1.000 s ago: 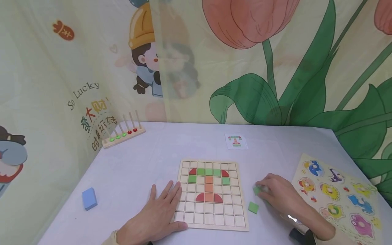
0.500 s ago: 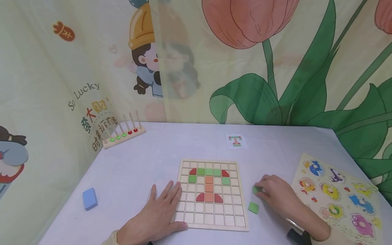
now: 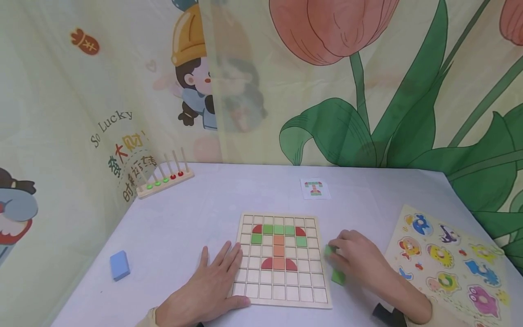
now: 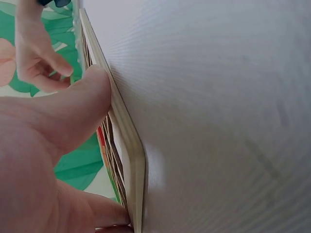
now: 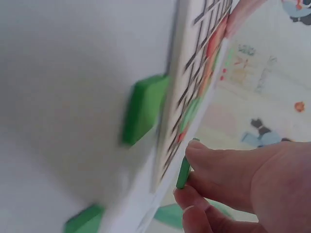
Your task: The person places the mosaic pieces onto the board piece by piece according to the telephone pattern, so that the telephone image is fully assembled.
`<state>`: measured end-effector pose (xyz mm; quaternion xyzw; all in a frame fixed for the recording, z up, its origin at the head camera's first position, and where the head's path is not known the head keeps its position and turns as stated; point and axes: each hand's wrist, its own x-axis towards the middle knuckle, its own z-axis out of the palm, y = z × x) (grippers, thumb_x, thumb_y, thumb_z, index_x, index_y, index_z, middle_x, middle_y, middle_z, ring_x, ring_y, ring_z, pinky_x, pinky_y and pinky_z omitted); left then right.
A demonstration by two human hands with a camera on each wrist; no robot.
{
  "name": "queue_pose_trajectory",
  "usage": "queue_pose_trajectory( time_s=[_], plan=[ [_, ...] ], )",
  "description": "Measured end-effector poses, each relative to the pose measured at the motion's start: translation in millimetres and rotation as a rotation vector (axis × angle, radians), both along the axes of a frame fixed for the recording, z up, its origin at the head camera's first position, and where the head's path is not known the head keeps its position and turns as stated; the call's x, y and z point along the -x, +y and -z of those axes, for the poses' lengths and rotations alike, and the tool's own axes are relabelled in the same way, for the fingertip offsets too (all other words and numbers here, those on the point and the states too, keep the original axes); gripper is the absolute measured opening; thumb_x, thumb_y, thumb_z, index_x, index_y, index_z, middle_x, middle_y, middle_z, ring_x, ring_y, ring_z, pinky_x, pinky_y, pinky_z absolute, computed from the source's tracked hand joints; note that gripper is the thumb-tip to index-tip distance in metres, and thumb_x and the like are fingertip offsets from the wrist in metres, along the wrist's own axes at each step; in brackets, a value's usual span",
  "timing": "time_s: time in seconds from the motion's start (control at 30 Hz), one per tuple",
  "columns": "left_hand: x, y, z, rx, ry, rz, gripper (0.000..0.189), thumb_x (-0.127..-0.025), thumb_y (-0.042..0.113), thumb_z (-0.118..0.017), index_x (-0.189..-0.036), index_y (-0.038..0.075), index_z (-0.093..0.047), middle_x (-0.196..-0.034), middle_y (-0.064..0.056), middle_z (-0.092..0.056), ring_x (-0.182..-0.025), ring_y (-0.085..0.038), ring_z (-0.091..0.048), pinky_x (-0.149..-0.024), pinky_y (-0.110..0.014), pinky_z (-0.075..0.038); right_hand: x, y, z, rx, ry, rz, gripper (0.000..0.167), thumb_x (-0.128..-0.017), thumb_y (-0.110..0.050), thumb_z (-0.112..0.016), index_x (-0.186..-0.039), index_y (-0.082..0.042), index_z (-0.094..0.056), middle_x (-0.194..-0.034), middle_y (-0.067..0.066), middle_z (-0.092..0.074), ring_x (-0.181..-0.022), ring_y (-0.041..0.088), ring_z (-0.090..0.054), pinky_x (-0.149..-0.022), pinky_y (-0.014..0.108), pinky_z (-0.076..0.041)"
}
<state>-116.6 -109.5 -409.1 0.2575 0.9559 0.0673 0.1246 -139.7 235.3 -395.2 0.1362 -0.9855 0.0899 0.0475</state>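
Observation:
My right hand [image 3: 359, 256] pinches a green square tile [image 5: 183, 173] between thumb and fingertips, just off the right edge of the gridded wooden board [image 3: 292, 290]. A second green tile [image 3: 338, 277] lies on the table close to that edge, partly behind the hand. Low in the right wrist view another green tile [image 5: 85, 221] shows, cut off by the frame. With fingers spread and straight, my left hand [image 3: 204, 284] rests at the board's left edge, its thumb touching the near-left corner. Red, green and orange pieces [image 3: 278, 250] fill several cells in a T-like shape.
Behind the board lies a small pattern card [image 3: 315, 189]. A board of animal pictures [image 3: 445, 259] is at the right. A blue block [image 3: 120, 265] sits at the left, and a peg rack with beads [image 3: 165, 182] at the back left.
The right hand has moved left toward the board with the green tile in its fingers. The left hand has stayed in place.

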Motion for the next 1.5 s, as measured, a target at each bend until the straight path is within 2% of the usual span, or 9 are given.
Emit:
queue_pose_trajectory(
  time_s=[0.13, 0.37, 0.53, 0.67, 0.87, 1.27, 1.5],
  plan=[
    [-0.4, -0.1, 0.0, 0.003, 0.006, 0.008, 0.106, -0.087, 0.074, -0.059, -0.16, 0.002, -0.03, -0.171, -0.014, -0.024, -0.16, -0.036, -0.02, -0.114, -0.08, -0.015, -3.1, -22.9, -5.6, 0.044, -0.002, -0.071, 0.025, -0.081, -0.021, -0.088, -0.104, -0.014, -0.082, -0.088, -0.007, -0.067, -0.079, 0.006, -0.048, -0.067, 0.02, -0.047],
    [-1.3, 0.1, -0.1, 0.001, 0.02, 0.014, 0.106, -0.087, 0.074, -0.059, -0.16, 0.002, -0.031, -0.171, -0.014, -0.025, -0.159, -0.036, -0.021, -0.114, -0.079, -0.016, -2.2, -59.2, -4.4, 0.125, 0.077, -0.32, 0.022, -0.08, -0.021, -0.088, -0.101, -0.015, -0.082, -0.087, -0.008, -0.065, -0.081, 0.004, -0.05, -0.069, 0.019, -0.049],
    [-1.1, -0.1, -1.1, 0.006, 0.023, 0.019, 0.106, -0.088, 0.075, -0.057, -0.16, 0.002, -0.031, -0.171, -0.014, -0.025, -0.159, -0.036, -0.021, -0.114, -0.079, -0.017, 1.7, -80.8, -2.2, 0.144, 0.05, -0.412, 0.021, -0.082, -0.022, -0.087, -0.101, -0.015, -0.081, -0.085, -0.008, -0.064, -0.076, 0.003, -0.047, -0.066, 0.016, -0.044],
    [-1.6, -0.7, -1.4, 0.011, 0.03, 0.024, 0.106, -0.088, 0.076, -0.055, -0.16, 0.002, -0.031, -0.171, -0.014, -0.024, -0.16, -0.036, -0.02, -0.114, -0.079, -0.017, 1.9, -91.9, 1.8, 0.136, -0.027, -0.447, 0.019, -0.085, -0.022, -0.084, -0.103, -0.017, -0.081, -0.084, -0.01, -0.064, -0.076, 0.002, -0.043, -0.065, 0.015, -0.04],
    [-1.5, -0.7, -2.3, 0.02, 0.023, 0.017, 0.106, -0.088, 0.077, -0.054, -0.16, 0.003, -0.03, -0.171, -0.013, -0.024, -0.16, -0.035, -0.019, -0.115, -0.078, -0.016, 3.7, -101.0, 7.1, 0.129, -0.135, -0.455, 0.023, -0.087, -0.023, -0.082, -0.109, -0.021, -0.081, -0.089, -0.013, -0.066, -0.078, 0.0, -0.044, -0.067, 0.015, -0.04],
    [-1.0, 0.5, -2.6, 0.02, 0.008, 0.009, 0.106, -0.088, 0.077, -0.055, -0.16, 0.003, -0.03, -0.171, -0.012, -0.024, -0.16, -0.035, -0.019, -0.116, -0.078, -0.015, 6.7, -108.8, 6.2, 0.101, -0.099, -0.51, 0.013, -0.085, -0.024, -0.084, -0.098, -0.023, -0.083, -0.077, -0.015, -0.06, -0.074, 0.001, -0.044, -0.068, 0.016, -0.04],
    [-0.7, 0.3, -2.0, 0.025, 0.018, 0.009, 0.106, -0.088, 0.077, -0.055, -0.16, 0.004, -0.03, -0.171, -0.013, -0.024, -0.16, -0.035, -0.019, -0.116, -0.078, -0.016, 6.1, -110.9, 7.8, 0.108, -0.078, -0.55, 0.007, -0.083, -0.021, -0.086, -0.083, -0.022, -0.079, -0.066, -0.016, -0.048, -0.068, 0.002, -0.038, -0.063, 0.015, -0.033]
  ],
)
